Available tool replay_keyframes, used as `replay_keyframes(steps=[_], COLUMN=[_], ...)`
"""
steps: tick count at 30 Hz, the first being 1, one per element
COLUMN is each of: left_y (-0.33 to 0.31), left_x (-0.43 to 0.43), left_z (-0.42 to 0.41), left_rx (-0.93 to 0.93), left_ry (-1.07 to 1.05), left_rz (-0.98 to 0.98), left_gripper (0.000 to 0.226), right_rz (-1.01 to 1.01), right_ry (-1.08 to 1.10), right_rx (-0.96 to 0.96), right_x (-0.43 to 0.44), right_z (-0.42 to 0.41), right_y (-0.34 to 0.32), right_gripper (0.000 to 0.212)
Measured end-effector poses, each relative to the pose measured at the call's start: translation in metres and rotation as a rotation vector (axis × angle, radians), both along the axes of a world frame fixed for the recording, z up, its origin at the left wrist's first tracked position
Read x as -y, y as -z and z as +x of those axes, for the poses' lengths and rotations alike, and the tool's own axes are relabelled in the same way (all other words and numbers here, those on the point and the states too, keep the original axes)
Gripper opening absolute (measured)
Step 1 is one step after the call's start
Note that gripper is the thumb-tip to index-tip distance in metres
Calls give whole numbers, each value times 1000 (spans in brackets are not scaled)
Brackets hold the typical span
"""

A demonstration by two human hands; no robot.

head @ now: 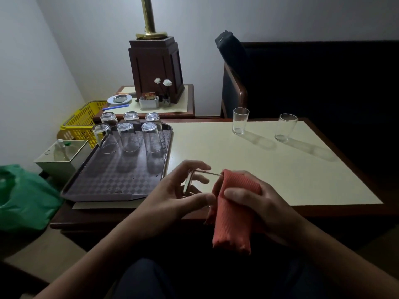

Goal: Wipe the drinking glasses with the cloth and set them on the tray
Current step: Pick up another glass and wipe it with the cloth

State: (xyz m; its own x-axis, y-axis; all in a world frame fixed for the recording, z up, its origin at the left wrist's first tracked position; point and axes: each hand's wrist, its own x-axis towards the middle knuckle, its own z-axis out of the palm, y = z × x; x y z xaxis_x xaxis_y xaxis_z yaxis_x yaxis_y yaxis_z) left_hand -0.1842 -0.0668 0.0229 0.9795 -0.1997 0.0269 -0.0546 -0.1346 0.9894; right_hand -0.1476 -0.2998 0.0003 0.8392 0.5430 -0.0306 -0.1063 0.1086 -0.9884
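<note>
My left hand [181,190] grips a clear drinking glass [201,180] lying on its side, base toward the left, over the table's near edge. My right hand [254,201] holds an orange ribbed cloth [233,216] wrapped over the glass's open end. Part of the glass is hidden under the cloth. A dark checkered tray [112,182] lies at the table's left and carries several glasses upside down [129,137] in two rows at its far end. Two upright glasses [240,120] [285,128] stand on the cream table top at the far right.
The cream table [269,169] has a dark wooden rim. Behind it a side table bears a wooden lamp base [155,67], a white holder and a small dish. A yellow basket [83,124], a metal bin [62,156] and a green bag [23,197] sit left. A dark chair [237,78] stands behind.
</note>
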Motion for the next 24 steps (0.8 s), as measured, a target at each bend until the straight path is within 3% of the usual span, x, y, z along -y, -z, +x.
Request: replay_keyframes(steps=[1, 2, 3, 6, 7, 8, 10, 11, 13, 14, 15, 19, 20, 22, 24], left_y=[1, 2, 3, 11, 13, 13, 10, 7, 5, 4, 3, 7, 8, 9, 8], left_x=[-1, 0, 1, 3, 4, 3, -1, -2, -7, -8, -7, 1, 2, 1, -2], left_z=[0, 0, 2, 8, 8, 8, 5, 4, 5, 6, 6, 6, 6, 7, 7], left_rx=[-3, -35, -90, -319, -348, -336, -226, -155, -49, -37, -61, -312, -351, -326, -208], left_ry=[-6, -19, -44, -108, -80, -46, 4, 20, 23, 14, -5, -108, -98, -44, 18], left_rz=[-3, -27, -50, -57, -70, -89, -137, -139, -120, -124, -136, -94, -108, -203, -259], left_gripper=[45, 41, 39, 66, 72, 70, 47, 36, 37, 36, 35, 60, 63, 58, 48], right_rz=[56, 40, -56, -499, -542, -533, -440, -348, -94, -37, -67, -465, -476, -394, -209], right_ry=[5, 5, 6, 96, 91, 90, 149, 175, 66, 32, 14, 116, 120, 176, 173], right_rx=[-109, -69, 127, 1130, 1329, 1371, 1120, 854, 256, 133, 183, 1108, 1174, 1018, 566], right_x=[-3, -5, -5, 2, 4, 6, 6, 5, 2, 1, -1, 1, 2, 2, -3], right_z=[1, -1, -3, -1, 2, 4, 3, 1, 0, 0, -3, -4, -3, -4, -8], right_y=[1, 1, 0, 6, 10, 13, 13, 10, 5, 3, 0, 4, 7, 8, 4], right_gripper=[48, 47, 51, 70, 70, 68, 72, 73, 63, 58, 58, 72, 71, 70, 62])
